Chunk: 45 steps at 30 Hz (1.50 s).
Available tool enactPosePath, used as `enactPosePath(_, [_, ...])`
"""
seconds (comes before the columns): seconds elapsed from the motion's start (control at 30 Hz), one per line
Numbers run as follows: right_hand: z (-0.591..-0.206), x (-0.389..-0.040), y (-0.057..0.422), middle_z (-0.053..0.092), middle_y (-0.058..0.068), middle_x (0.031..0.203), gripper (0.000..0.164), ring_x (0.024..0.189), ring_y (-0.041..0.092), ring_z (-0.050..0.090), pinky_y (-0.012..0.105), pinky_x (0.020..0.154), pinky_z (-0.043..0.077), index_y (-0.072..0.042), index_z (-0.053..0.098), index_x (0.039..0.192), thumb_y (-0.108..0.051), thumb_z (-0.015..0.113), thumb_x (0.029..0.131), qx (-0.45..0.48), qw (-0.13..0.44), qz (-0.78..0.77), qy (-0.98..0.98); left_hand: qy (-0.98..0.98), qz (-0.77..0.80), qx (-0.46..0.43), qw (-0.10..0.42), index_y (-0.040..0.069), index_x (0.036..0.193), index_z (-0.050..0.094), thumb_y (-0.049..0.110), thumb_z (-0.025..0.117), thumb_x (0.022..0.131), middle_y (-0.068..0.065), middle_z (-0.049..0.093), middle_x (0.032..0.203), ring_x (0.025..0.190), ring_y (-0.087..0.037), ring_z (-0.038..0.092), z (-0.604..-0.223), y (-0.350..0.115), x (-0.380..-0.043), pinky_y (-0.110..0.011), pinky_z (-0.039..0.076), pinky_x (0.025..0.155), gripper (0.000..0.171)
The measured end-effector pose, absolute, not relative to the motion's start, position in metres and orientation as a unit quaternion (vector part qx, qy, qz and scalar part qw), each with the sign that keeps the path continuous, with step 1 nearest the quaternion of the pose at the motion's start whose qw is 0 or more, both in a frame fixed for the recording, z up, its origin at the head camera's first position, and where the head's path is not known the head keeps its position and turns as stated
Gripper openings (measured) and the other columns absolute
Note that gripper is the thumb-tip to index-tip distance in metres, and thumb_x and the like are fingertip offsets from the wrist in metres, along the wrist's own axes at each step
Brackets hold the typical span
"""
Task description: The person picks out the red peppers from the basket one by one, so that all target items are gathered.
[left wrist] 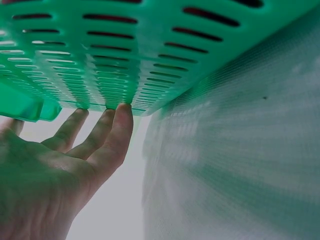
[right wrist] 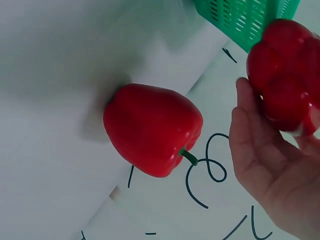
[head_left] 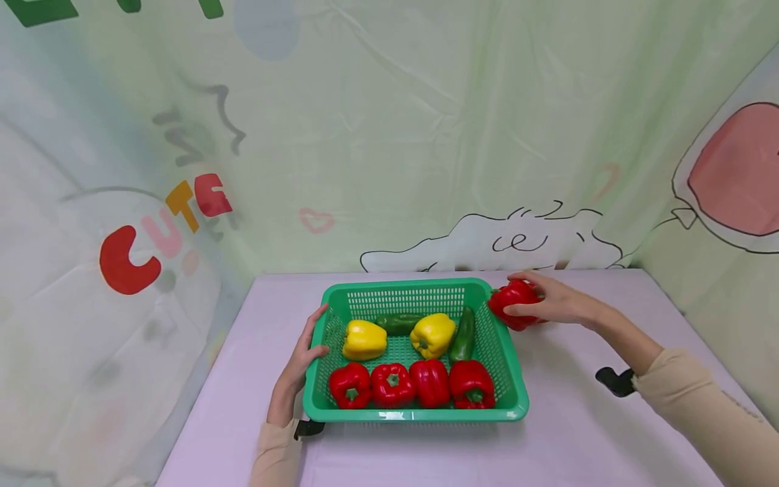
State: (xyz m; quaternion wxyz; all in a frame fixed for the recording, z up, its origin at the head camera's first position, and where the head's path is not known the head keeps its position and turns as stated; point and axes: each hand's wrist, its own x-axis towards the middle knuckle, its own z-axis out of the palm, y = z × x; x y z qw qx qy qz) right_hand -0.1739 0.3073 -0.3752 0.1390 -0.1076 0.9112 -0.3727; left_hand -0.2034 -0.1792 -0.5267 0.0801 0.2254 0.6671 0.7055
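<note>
A green plastic basket stands on the table. In it are several red bell peppers along the near side, two yellow bell peppers and two green chili-like peppers. My left hand holds the basket's left side, thumb at the rim; in the left wrist view its fingertips touch the slotted outer wall. My right hand grips a red bell pepper at the basket's right rim. Another red bell pepper lies apart from that hand in the right wrist view.
A pale lilac cloth covers the table. Behind it and at both sides hang printed curtains with drawings and letters. Dark straps show at both wrists.
</note>
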Motion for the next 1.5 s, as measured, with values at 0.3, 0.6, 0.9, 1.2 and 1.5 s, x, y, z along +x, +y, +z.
enactPosePath(0.3, [-0.376, -0.167, 0.305, 0.055, 0.027, 0.117, 0.069, 0.105, 0.042, 0.053, 0.040, 0.070, 0.057, 0.006, 0.044, 0.127, -0.028, 0.079, 0.079, -0.077, 0.084, -0.351, 0.929, 0.669, 0.705, 0.223, 0.080, 0.018, 0.158, 0.017, 0.002, 0.046, 0.085, -0.016, 0.016, 0.160, 0.130, -0.047, 0.033, -0.524, -0.179, -0.202, -0.040, 0.050, 0.093, 0.081])
enactPosePath(0.6, [-0.386, -0.152, 0.316, 0.055, 0.028, 0.115, 0.071, 0.103, 0.044, 0.055, 0.042, 0.068, 0.058, 0.008, 0.044, 0.121, -0.021, 0.085, 0.070, -0.089, 0.053, -0.348, 0.932, 0.670, 0.703, 0.225, 0.078, 0.017, 0.158, 0.018, 0.002, 0.046, 0.085, -0.016, 0.015, 0.161, 0.130, -0.048, 0.032, -0.524, -0.179, -0.201, -0.044, 0.048, 0.095, 0.080])
enactPosePath(0.9, [-0.408, -0.136, 0.333, 0.052, 0.029, 0.123, 0.077, 0.110, 0.047, 0.049, 0.042, 0.068, 0.058, 0.006, 0.042, 0.128, -0.022, 0.085, 0.070, -0.073, 0.039, -0.370, 0.925, 0.668, 0.706, 0.224, 0.075, 0.015, 0.158, 0.017, 0.001, 0.046, 0.083, -0.018, 0.015, 0.160, 0.130, -0.048, 0.032, -0.523, -0.180, -0.200, -0.039, 0.049, 0.093, 0.081])
enactPosePath(1.2, [-0.436, -0.124, 0.351, 0.053, 0.031, 0.123, 0.079, 0.108, 0.051, 0.050, 0.038, 0.066, 0.058, 0.009, 0.047, 0.133, -0.023, 0.085, 0.072, -0.081, 0.021, -0.362, 0.928, 0.667, 0.706, 0.225, 0.077, 0.017, 0.158, 0.017, 0.002, 0.045, 0.084, -0.017, 0.016, 0.160, 0.130, -0.049, 0.032, -0.524, -0.179, -0.201, -0.045, 0.049, 0.094, 0.081])
enactPosePath(1.5, [-0.459, -0.121, 0.359, 0.053, 0.031, 0.124, 0.078, 0.109, 0.051, 0.050, 0.039, 0.067, 0.058, 0.006, 0.047, 0.132, -0.022, 0.086, 0.071, -0.073, 0.012, -0.366, 0.928, 0.668, 0.703, 0.230, 0.074, 0.016, 0.158, 0.017, 0.002, 0.044, 0.084, -0.017, 0.015, 0.160, 0.131, -0.050, 0.032, -0.526, -0.179, -0.202, -0.046, 0.049, 0.094, 0.080])
